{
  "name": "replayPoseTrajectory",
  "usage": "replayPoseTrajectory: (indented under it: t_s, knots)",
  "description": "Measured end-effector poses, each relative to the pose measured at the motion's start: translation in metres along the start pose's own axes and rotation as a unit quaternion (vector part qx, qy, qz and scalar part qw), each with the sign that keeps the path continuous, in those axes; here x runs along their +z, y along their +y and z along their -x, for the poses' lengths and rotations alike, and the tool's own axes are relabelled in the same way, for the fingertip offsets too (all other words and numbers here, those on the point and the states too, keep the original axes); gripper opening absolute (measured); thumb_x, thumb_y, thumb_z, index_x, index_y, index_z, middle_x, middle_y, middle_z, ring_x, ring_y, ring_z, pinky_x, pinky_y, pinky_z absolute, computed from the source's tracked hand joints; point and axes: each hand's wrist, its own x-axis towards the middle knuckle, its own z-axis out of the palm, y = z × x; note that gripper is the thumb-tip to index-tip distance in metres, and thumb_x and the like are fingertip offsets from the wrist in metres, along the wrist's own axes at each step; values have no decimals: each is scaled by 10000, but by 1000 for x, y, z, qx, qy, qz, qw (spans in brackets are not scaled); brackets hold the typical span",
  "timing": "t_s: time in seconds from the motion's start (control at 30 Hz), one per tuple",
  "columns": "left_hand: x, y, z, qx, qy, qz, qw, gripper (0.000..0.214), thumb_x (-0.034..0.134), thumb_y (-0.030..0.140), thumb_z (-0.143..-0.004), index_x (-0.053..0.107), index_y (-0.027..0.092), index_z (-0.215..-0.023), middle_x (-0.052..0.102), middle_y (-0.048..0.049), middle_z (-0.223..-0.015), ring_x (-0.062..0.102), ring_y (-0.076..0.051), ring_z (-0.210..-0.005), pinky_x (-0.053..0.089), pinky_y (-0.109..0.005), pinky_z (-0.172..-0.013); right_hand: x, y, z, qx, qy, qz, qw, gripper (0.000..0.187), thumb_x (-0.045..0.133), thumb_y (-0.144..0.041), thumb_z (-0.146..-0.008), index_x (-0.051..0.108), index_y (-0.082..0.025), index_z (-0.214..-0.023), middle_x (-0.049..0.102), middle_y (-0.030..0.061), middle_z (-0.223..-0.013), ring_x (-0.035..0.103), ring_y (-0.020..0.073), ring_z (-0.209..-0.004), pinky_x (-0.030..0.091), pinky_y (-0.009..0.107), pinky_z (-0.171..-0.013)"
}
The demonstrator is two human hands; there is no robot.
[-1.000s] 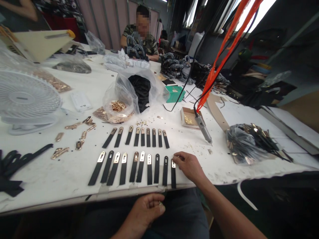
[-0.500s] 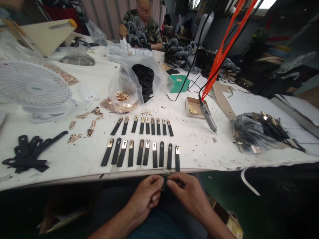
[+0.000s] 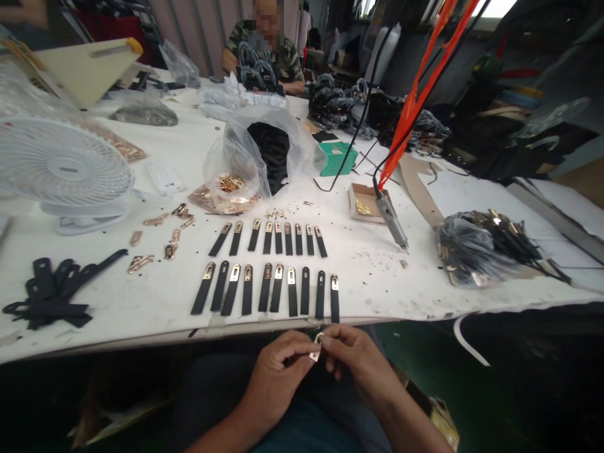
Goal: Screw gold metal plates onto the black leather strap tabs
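Note:
Below the table's front edge, my left hand (image 3: 282,371) and my right hand (image 3: 356,358) meet over my lap. Between their fingertips is a small gold metal plate (image 3: 314,355), tilted, with a hole showing in it. Thumb and fingers of both hands are closed on it; whether a strap is behind it is hidden. On the table just beyond lie two rows of short black straps (image 3: 247,296), most with gold plates on their ends. Loose gold plates (image 3: 136,238) lie to the left, near a pile of black straps (image 3: 46,277).
An electric screwdriver (image 3: 392,223) hangs from an orange cord (image 3: 406,126) beside a small box (image 3: 353,198) of tiny gold pieces. A white fan (image 3: 63,167), plastic bags (image 3: 302,138) and a green box (image 3: 337,158) stand on the table. Across it sits a person (image 3: 290,60).
Both hands have turned what they hold, so the gold plate's face now shows between the fingertips. The left hand's fingers have straightened somewhat. The things on the table have stayed put.

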Motion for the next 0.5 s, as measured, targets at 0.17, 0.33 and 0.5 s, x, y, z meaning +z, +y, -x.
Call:
replayPoseTrajectory:
  t_s: [0.17, 0.33, 0.5]
  knots:
    - [-2, -3, -1, -14, -1, 11, 1000, 205, 835, 399, -790, 863, 211, -867, 759, -91, -962, 657, -231, -847, 509, -320, -799, -3, -35, -5, -47, 43, 122, 990, 364, 790, -547, -845, 769, -187, -897, 720, 28, -694, 663, 164, -630, 495, 258, -592]
    - [-4, -23, -6, -121, -34, 80, 989, 466, 890, 493, -725, 799, 152, -1029, 687, -35, -844, 504, -131, -677, 388, -253, -630, -16, -73, -32, -109, 107, 238, 959, 294, 751, -459, -829, 781, -200, -964, 752, 27, -711, 731, 218, -670, 553, 309, -648]
    - [0, -41, -7, -215, -66, 151, 963, 534, 838, 504, -720, 728, 136, -1092, 625, 17, -765, 433, -87, -553, 280, -233, -502, -23, -91, -77, -144, 121, 349, 918, 194, 706, -376, -862, 800, -218, -926, 797, 35, -812, 736, 204, -708, 555, 302, -684]
